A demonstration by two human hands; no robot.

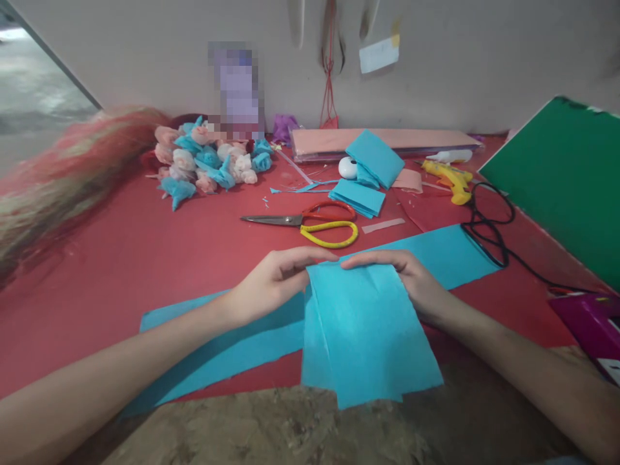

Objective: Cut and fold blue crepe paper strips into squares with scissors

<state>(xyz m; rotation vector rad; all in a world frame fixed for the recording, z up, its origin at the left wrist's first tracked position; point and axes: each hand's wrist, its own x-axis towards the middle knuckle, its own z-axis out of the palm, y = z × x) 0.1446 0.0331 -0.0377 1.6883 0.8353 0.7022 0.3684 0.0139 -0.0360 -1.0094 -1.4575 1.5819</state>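
Note:
Between my two hands hangs a folded piece of blue crepe paper (372, 329), its loose layers spreading downward past the table's front edge. My left hand (283, 278) is closed on its upper left corner, thumb and fingers pinching it. On the upper right edge my right hand (409, 278) grips the same paper, the index finger lying along the top. A long blue crepe strip (232, 349) lies on the table under both hands. Just beyond them rest scissors (300, 223) with one red and one yellow handle, blades pointing left.
Blue and pink paper flowers (208, 158) are heaped at the back left. Folded blue paper pieces (358, 197), a yellow glue gun (453, 181) with a black cord, and a pink paper stack (387, 141) lie behind the scissors. A green board (562, 187) leans at right.

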